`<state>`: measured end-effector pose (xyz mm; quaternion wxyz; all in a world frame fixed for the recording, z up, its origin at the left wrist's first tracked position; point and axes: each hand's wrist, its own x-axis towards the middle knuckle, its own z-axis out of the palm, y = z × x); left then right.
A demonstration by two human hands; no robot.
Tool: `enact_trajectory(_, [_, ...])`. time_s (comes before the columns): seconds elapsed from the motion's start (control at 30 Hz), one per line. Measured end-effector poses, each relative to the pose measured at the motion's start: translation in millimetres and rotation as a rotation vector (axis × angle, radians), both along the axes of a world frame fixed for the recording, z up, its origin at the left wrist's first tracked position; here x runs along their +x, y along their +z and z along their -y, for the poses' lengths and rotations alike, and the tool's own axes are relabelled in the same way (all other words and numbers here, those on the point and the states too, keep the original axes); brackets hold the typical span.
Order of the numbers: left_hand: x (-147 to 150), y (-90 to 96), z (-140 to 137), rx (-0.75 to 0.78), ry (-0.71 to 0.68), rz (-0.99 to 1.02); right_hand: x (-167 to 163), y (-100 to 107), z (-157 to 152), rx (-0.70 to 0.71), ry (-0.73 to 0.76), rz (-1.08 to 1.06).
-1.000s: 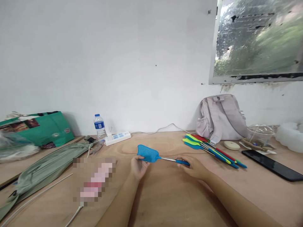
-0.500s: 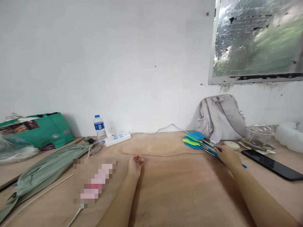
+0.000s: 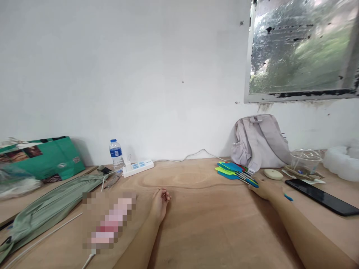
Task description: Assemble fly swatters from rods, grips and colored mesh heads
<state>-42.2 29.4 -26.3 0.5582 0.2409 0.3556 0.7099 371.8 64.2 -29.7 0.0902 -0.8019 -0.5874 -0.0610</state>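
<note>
On the right of the wooden table lies a bundle of fly swatters (image 3: pixel 230 169), their flat heads blue, yellow-green and red, with thin metal shafts. My right hand (image 3: pixel 266 189) is closed at their handle end. One blue handle runs under it and its tip shows behind the wrist; my fingertips are partly hidden. My left hand (image 3: pixel 162 201) rests on the table near the middle, its fingers loosely curled in with nothing seen in them.
A grey backpack (image 3: pixel 259 144) leans on the wall behind the swatters. Right of them are a round white case (image 3: pixel 273 174), a black phone (image 3: pixel 321 197) and a clear plastic cup (image 3: pixel 305 160). Leftward stand a power strip (image 3: pixel 138 168), a water bottle (image 3: pixel 116 155) and a green bag (image 3: pixel 60 158).
My right hand has slid slightly down and back along the handles, so more of the blue handle ends shows. The swatters and my left hand have stayed in place; the view tilted slightly.
</note>
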Motion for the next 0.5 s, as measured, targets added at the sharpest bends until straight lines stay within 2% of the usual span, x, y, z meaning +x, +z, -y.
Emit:
enact_trajectory(0.13, [0.3, 1.4, 2.7, 0.007, -0.04, -0.019, -5.4, -3.2, -1.4, -0.02, 0.03, 0.068])
enact_trajectory(0.27, [1.9, 4.6, 3.2, -0.003, -0.063, -0.014, -34.8, -7.0, -1.1, -0.027, -0.04, 0.059])
enact_trajectory(0.4, [-0.3, 8.2, 2.4, -0.048, -0.084, 0.017, -57.7, -14.2, -2.5, 0.012, -0.05, 0.042])
enact_trajectory(0.5, [-6.0, 8.8, 0.7, -0.081, -0.061, 0.068, -57.2, -17.1, -3.1, 0.063, -0.01, 0.082])
